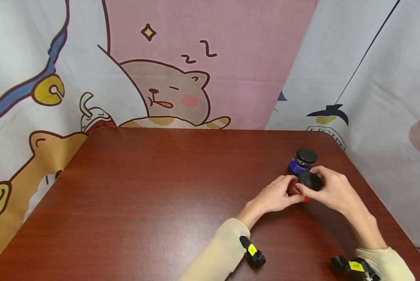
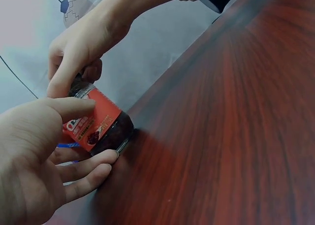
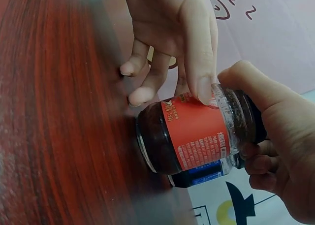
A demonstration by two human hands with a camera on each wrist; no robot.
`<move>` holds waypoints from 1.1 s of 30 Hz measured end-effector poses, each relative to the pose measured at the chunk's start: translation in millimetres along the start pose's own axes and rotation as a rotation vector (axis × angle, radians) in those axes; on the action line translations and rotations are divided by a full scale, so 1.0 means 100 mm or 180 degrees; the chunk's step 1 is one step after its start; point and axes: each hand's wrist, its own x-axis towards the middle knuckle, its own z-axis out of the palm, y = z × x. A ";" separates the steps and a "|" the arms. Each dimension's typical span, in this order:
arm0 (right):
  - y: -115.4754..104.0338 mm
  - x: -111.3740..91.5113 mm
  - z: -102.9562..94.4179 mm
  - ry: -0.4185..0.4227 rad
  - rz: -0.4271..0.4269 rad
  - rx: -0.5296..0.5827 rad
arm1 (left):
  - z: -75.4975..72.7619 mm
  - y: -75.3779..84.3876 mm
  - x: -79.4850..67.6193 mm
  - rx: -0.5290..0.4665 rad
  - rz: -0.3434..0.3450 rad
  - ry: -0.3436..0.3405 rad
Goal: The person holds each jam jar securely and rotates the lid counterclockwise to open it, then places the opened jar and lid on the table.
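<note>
A glass jar with a red label and black lid (image 1: 310,180) stands at the right side of the table, dark contents showing through its glass (image 3: 156,136). My right hand (image 1: 338,191) grips it around the lid and neck from the right. From the left, my left hand (image 1: 274,196) holds the body, its thumb across the red label (image 2: 106,112) and its fingers near the base. Just behind stands a second jar with a blue label (image 1: 297,166) and a black lid, partly hidden by the red one in the right wrist view.
The brown wooden table (image 1: 153,199) stretches far to the left of both hands. Its right edge runs close beside the right forearm. A printed cloth (image 1: 245,58) with cartoon animals hangs behind the table and along its sides.
</note>
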 end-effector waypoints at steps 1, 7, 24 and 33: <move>0.00 0.00 0.00 0.0010 0.0006 0.0002 | 0.01 0.01 0.00 0.0044 -0.0021 0.0014; -0.02 -0.02 0.02 0.0075 0.0033 0.0030 | 0.06 0.04 -0.01 0.0286 -0.0129 0.0115; -0.07 -0.01 0.02 0.0265 0.0006 0.0231 | 0.12 0.10 -0.03 0.0182 -0.0330 0.0474; -0.15 0.03 0.02 0.0357 -0.0158 0.0309 | 0.09 0.09 -0.06 0.0150 -0.0313 0.0615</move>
